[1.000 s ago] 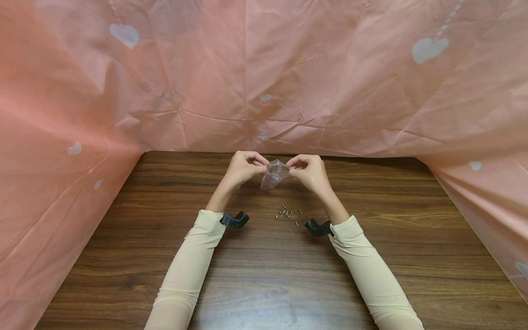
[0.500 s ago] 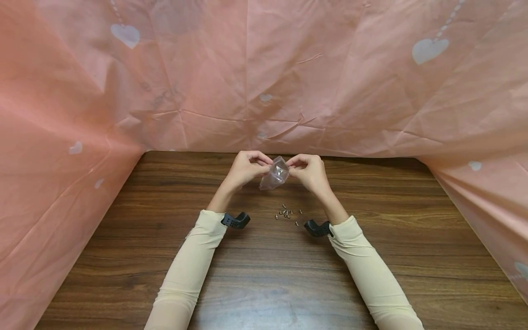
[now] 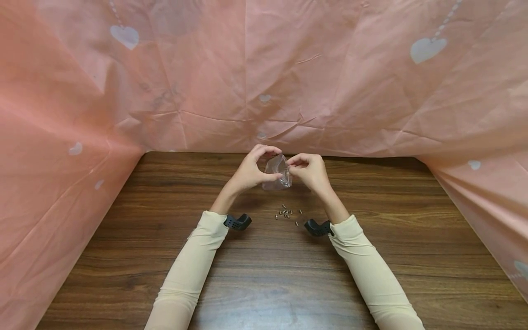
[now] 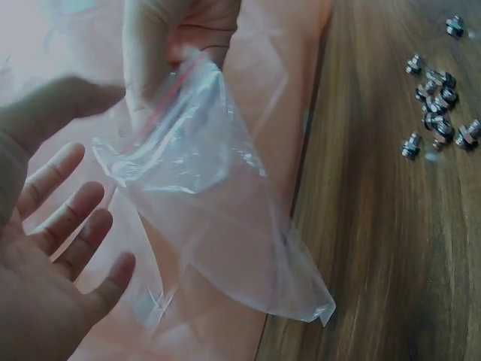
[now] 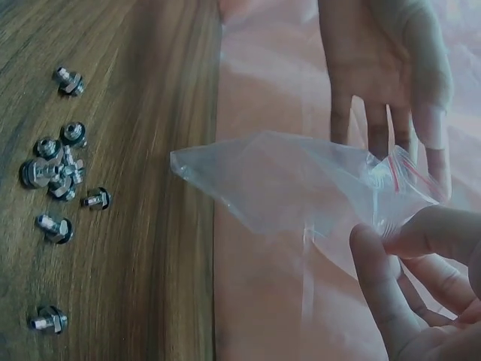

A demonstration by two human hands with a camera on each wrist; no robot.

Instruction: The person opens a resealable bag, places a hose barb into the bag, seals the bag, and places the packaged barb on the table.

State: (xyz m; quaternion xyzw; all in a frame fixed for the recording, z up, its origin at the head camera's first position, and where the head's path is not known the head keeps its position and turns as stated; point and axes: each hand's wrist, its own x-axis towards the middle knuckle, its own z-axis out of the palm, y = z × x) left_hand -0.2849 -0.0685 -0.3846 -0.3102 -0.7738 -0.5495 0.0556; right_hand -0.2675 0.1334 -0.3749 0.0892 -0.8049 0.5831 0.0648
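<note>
Pinching a clear plastic bag by its right edge, close to the red stripe, between thumb and fingertips of the right hand, above the far part of the brown table. Facing it from the left with the left hand, thumb and fingers spread well apart, released and grasping nothing. Hard to tell of any touch between left thumb and film, with one lying so close against the other in view.

Placed between the two hands: to the right of the left palm, to the left of the right fingertips. Nearer to the right hand, being held by that one alone. Slanting along its long axis from the striped end, far and high by the fingertips, down to a slack pointed corner on the near side.

Below and nearer, strewn with small metal parts in a loose cluster between the wrists, a little closer to the right one, with a few strays lying apart. Fitted with a black band at each wrist. Backed on the far side by a pink cloth with white hearts.
</note>
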